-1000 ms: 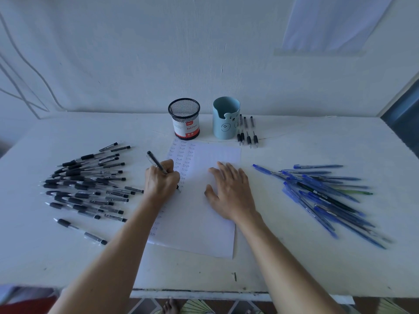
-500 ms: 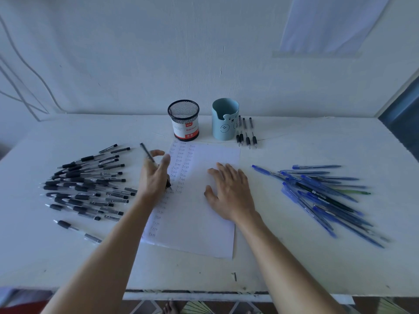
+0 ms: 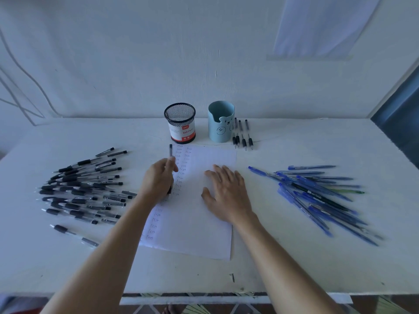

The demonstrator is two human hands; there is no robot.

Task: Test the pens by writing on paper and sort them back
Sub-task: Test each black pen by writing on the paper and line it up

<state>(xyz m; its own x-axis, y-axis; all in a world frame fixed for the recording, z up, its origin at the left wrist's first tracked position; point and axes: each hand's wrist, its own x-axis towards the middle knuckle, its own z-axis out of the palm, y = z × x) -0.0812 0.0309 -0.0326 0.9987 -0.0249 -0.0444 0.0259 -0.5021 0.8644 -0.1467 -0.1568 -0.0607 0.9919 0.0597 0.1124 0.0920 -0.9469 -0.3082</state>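
We hold a black pen over the paper.
Our left grip curls round the light, stiff barrel, probably at its rubber sleeve; our right grip lies flat on the paper.

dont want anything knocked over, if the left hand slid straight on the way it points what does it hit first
Most likely the black mesh cup, straight ahead of the left hand and the pen it holds; depth is unclear, so it might just miss.
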